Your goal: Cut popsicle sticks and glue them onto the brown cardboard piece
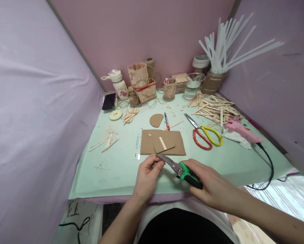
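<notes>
My right hand [202, 179] is wrapped round the green and black handles of the shears [183, 172]. The metal blades point left and reach the fingertips of my left hand [148, 169]. Those fingers are pinched together near the table's front edge; what they hold is too small to make out. Just beyond lies a brown cardboard sheet [146, 140] with a curved cardboard piece [169, 146] and a short wooden strip [163, 143] on it. A clear ruler [137, 149] lies along the sheet's left edge.
Scissors [204, 134] with red and yellow handles and a pink glue gun [243, 131] lie at the right. A pile of wooden sticks [215, 108], a cup of water [192, 88], baskets [145, 93] and a bottle [119, 86] stand or lie at the back. A red marker [166, 121] is near the middle.
</notes>
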`<state>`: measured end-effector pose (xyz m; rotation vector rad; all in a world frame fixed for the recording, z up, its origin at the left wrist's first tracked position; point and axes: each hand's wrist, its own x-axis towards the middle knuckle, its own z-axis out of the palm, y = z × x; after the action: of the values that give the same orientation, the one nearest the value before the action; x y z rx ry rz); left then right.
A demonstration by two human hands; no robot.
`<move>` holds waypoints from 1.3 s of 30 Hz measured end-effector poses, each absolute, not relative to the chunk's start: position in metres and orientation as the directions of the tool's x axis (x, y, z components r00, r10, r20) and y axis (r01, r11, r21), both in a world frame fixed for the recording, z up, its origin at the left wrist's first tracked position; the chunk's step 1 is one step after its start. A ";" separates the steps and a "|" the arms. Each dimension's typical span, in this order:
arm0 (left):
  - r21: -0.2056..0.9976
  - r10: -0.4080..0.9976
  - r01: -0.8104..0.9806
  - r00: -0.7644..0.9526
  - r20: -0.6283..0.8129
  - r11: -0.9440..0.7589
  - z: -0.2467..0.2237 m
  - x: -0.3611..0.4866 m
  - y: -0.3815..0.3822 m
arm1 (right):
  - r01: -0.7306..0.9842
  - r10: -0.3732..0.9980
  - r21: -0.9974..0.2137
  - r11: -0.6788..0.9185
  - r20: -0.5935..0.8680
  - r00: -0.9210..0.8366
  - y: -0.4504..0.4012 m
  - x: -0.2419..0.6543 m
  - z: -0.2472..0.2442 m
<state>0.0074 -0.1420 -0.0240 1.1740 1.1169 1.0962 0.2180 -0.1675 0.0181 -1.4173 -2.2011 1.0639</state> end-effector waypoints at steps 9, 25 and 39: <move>0.979 0.988 -0.141 0.074 -0.136 0.145 -0.022 0.009 -0.141 | 0.669 0.878 -0.683 0.292 -0.085 -0.470 -0.162 0.223 0.027; 0.986 0.990 -0.130 0.108 -0.087 0.101 -0.028 0.009 -0.144 | 0.718 0.866 -0.591 0.366 -0.066 -0.496 -0.165 0.218 0.022; 0.989 0.992 -0.111 0.096 -0.084 0.095 -0.028 0.011 -0.147 | 0.712 0.850 -0.632 0.306 -0.156 -0.504 -0.166 0.225 0.023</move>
<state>0.0113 -0.1466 -0.0283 1.1013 1.1002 1.1300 0.2249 -0.1663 0.0226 -1.4369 -2.3640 0.9766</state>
